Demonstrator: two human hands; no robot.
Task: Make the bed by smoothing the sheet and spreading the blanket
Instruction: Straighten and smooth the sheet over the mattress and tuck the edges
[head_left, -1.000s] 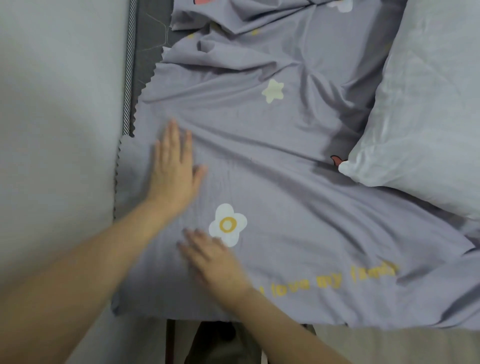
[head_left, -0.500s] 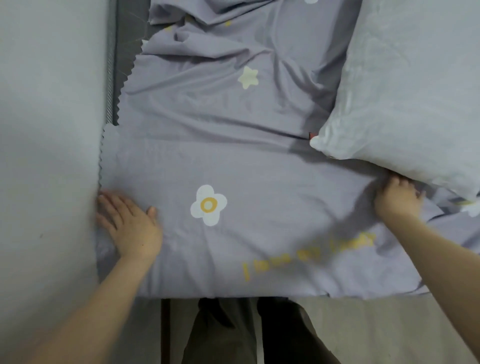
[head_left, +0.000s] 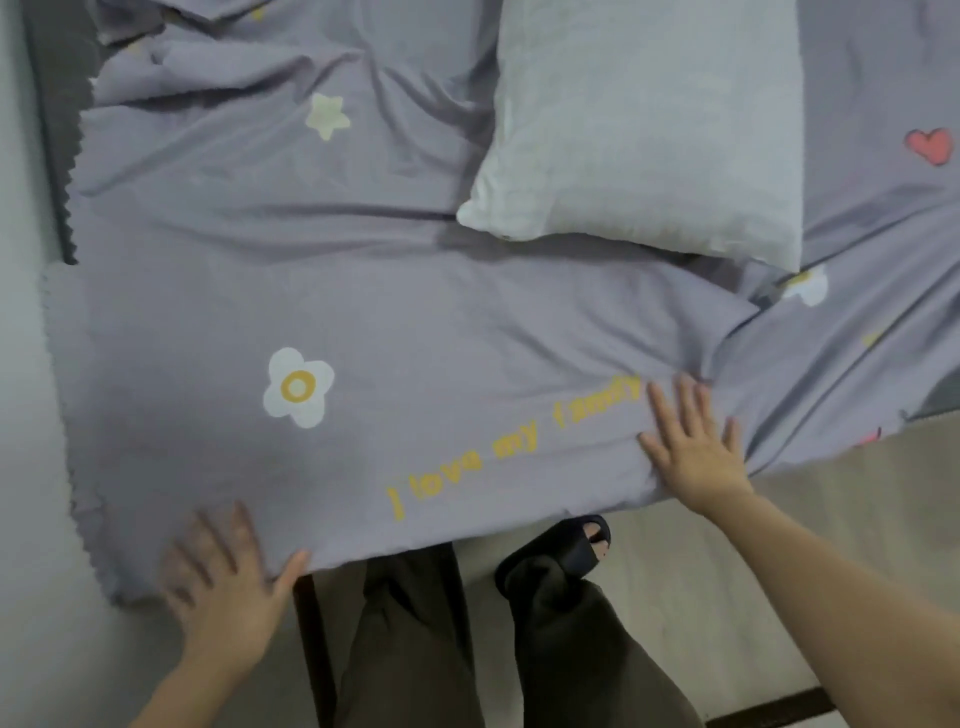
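Pale wall (head_left: 21, 364) fills the far left, and a dark strip of mattress edge (head_left: 52, 130) shows beside it, up and left of the white flower print (head_left: 297, 387). All round that flower lies the lilac sheet (head_left: 415, 312), its zigzag-cut border running down the wall side left of the flower; it is fairly flat about the flower and creased above it, near a cream star print (head_left: 326, 115). Below and a little left of the flower, the left hand (head_left: 223, 587) lies palm down on the sheet's near corner, fingers straight and spread, thumb pointing right along the hanging edge; it is blurred, and its forearm runs down out of view. Below the flower stand dark trousers (head_left: 415, 649) and, further right, a dark slipper (head_left: 566, 551) on the light floor (head_left: 831, 493). Yellow lettering (head_left: 514, 447) climbs rightward from the flower's lower right. Well up and right of the flower a pale pillow (head_left: 649, 130) rests on the sheet. Right of the flower, just past the lettering's end, the right hand (head_left: 693, 441) presses flat, fingers splayed and gripping nothing, against bunched folds. Far right is a red heart print (head_left: 932, 145).
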